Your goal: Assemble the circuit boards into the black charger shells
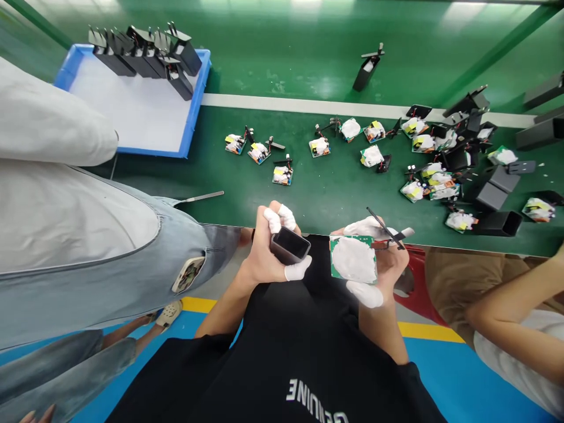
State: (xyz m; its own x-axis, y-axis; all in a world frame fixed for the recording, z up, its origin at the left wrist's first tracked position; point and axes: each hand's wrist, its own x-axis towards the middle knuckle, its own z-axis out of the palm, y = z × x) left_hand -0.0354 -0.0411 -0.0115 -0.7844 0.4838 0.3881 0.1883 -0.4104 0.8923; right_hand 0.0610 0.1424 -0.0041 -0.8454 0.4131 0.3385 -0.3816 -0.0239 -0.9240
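Observation:
My left hand (268, 252) is closed round a black plastic casing (291, 245), its open end facing up and toward the other hand. In my right hand (383, 264) is a green circuit board (353, 259) covered by a patch of white compound, held by its edges. From the board, short wires lead to a black end cap (394, 234) with metal prongs beside my right fingers. White finger cots cover several fingertips on both hands. The casing and the board are apart, both near the table's front edge.
A blue-rimmed tray (194, 111) at the far left bears several black casings (145, 53) with prongs. Circuit boards (282, 174) lie across the green table (247, 200), crowded toward the right among casings (497, 223). A person (79, 223) stands close at left; another person's arm (520, 299) is at right.

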